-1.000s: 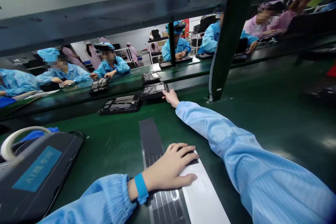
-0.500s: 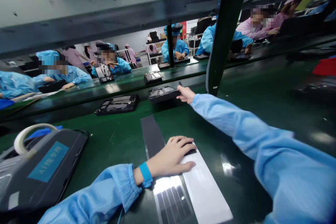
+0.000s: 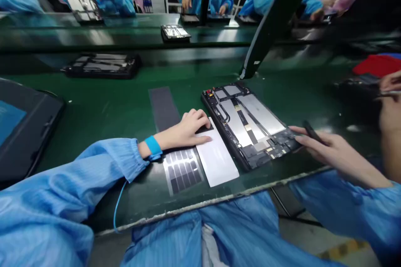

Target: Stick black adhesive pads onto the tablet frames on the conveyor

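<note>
Device is lying face up near the bench's front edge, just right of the white strip. It is showing its inner parts, with no cover sitting over them, so the work on it is seemingly standing at an early stage. As for what is left, dark patches are filling the visible rows of the clear sheet; the hand is hiding part of it.

The right hand is gripping a dark tool between its fingers while its fingertips are touching the device's near right corner; whether they are also pinching it, I cannot tell. The left hand is resting on the sheet and strip, fingers slightly bent, thumb spreading apart, grasping nothing visible.

Farther off, a second device is lying open on the green bench.
</note>
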Demonstrator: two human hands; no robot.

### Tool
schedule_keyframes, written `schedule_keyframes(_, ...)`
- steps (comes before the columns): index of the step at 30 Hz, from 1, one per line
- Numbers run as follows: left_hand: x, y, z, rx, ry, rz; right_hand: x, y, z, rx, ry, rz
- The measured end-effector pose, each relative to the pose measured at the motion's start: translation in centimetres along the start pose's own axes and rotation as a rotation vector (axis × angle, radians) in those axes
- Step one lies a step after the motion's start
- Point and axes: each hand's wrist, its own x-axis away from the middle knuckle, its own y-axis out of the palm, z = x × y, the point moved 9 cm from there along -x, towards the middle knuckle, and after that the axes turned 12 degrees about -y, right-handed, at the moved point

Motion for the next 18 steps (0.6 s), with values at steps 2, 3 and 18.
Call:
schedule_keyframes(2,-0.1,-0.3,-0.1,0.079,0.021,-0.053,0.0,-1.1,-1.8,0.229,-0.123,0.089)
schedule_keyframes(3,-0.2,-0.5,-0.1,0.117,0.031,-0.078,-0.2,-1.6,-3.0,0.239,-0.139,0.156)
schedule_keyframes(18,-1.2,-0.9,-0.6,0.223,0.037,-0.331,-5.9,10.6,-16.7,-0.591,-0.621,-0.477)
